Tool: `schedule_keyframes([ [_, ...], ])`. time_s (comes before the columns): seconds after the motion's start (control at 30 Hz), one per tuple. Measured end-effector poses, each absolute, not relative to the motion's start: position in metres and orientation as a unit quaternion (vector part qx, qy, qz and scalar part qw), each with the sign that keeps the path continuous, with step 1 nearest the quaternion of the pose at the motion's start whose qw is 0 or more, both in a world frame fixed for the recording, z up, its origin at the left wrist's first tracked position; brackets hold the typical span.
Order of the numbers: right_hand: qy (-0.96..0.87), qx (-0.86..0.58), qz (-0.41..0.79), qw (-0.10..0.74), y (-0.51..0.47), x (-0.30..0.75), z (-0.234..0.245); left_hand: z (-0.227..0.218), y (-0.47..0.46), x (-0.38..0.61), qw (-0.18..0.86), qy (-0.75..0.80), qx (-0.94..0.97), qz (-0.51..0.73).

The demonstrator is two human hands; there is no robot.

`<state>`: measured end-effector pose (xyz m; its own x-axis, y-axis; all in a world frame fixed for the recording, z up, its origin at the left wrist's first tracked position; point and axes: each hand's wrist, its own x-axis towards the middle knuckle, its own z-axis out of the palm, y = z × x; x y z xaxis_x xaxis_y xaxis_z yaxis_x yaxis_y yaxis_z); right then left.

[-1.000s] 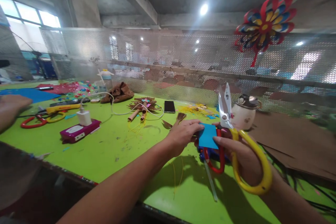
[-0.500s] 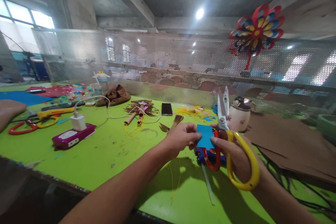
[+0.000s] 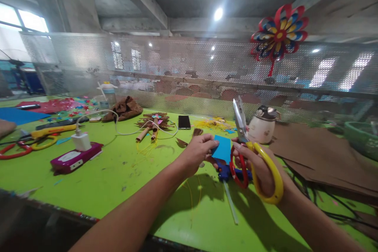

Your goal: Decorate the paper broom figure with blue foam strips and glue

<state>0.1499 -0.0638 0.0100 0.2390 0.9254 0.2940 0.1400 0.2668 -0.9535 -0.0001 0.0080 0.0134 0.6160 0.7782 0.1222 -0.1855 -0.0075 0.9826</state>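
Note:
Between the thumb and fingers of my left hand [image 3: 196, 151] a small blue square of paper [image 3: 222, 148] is pinched. My right hand [image 3: 261, 167] is closed round a pair of scissors [image 3: 240, 120] with one red and one yellow handle loop, its blades pointing up and nearly together. The right fingertips are just beside the paper's right edge. Below the paper, a blue glue gun [image 3: 224, 172] lies on the green table [image 3: 124, 197], partly hidden by the hands, with a clear glue stick [image 3: 230, 204] sticking out toward me.
Brown cardboard sheets [image 3: 321, 153] and black cables lie at right, near a lidded white jar [image 3: 261, 126]. Behind my hands are a phone [image 3: 184, 122] and a brown paper figure [image 3: 155, 122]. A purple power strip [image 3: 77, 156] and another pair of scissors [image 3: 17, 150] are at left.
My right fingers have come off the blue paper, which now stays in my left hand alone, tilted. The scissors have turned slightly in my right hand. The view has shifted a little to the right.

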Motion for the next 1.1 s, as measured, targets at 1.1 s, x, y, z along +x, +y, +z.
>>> schedule_keyframes([
  [1.1,-0.583,-0.547,0.252,0.544,-0.056,0.160,0.015,0.015,0.016,-0.003,0.611,0.258,0.591,0.459],
])
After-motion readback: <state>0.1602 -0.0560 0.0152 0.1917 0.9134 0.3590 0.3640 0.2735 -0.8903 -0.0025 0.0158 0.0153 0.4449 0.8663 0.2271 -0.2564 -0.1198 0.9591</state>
